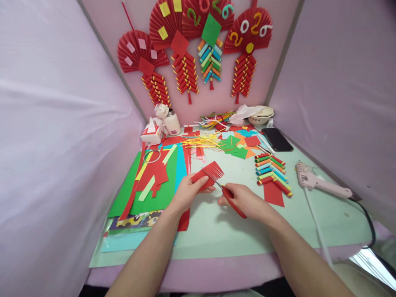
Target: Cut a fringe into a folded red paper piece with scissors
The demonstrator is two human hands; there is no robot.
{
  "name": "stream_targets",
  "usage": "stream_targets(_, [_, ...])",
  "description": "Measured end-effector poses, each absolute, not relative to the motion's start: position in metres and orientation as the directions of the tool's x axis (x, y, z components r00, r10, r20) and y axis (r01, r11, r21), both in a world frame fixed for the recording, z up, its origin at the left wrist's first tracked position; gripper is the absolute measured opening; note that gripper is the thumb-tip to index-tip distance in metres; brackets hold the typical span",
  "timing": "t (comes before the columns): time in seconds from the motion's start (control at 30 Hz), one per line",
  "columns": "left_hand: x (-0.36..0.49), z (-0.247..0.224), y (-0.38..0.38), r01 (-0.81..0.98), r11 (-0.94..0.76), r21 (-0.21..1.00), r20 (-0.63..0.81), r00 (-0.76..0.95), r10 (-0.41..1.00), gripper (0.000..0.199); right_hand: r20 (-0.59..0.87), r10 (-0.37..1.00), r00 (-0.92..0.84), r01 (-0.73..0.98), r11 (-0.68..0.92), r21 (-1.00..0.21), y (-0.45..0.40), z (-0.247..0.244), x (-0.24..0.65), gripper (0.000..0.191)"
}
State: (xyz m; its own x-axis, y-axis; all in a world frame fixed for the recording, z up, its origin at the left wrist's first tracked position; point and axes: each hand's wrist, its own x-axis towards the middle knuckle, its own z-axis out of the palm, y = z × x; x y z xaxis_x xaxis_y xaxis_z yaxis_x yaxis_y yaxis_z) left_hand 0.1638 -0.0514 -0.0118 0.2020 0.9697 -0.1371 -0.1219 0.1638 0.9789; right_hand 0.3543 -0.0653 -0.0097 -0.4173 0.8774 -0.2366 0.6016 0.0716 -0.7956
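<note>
Over the middle of the table, my left hand pinches a piece of red paper by its lower left part, thumb on top. The paper's right edge is cut into a row of thin fringe strips. My right hand grips the red-handled scissors, whose blades reach across the paper at the fringe. To the right lies a row of colored paper rolls set in a V pattern, with a red paper square under its lower end.
Colored paper sheets and scraps lie at left. Yellow strips and green pieces are behind my hands. A glue gun with its cord and a black phone are at right. A tissue box stands at back left. Red fans hang on the wall.
</note>
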Motion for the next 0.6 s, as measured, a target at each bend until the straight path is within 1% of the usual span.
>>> stream_targets(0.23, [0.1638,-0.012,-0.0517,-0.123,0.158,0.98,-0.131,0.205,0.97,0.029,-0.215,0.887,-0.408,0.623,0.098,-0.776,-0.0631,-0.0161,0.355,0.032])
stream_targets(0.43, [0.1641,-0.0118,-0.0514,-0.119,0.163,0.979,-0.137,0.2,0.97,0.031,-0.202,0.889,-0.411,0.626,0.114,-0.771,-0.0635,-0.0165,0.354,0.037])
stream_targets(0.6, [0.1637,-0.0108,-0.0511,-0.117,0.172,0.978,-0.147,0.193,0.97,0.032,-0.223,0.869,-0.441,0.594,0.097,-0.798,-0.0655,-0.0132,0.3546,0.033])
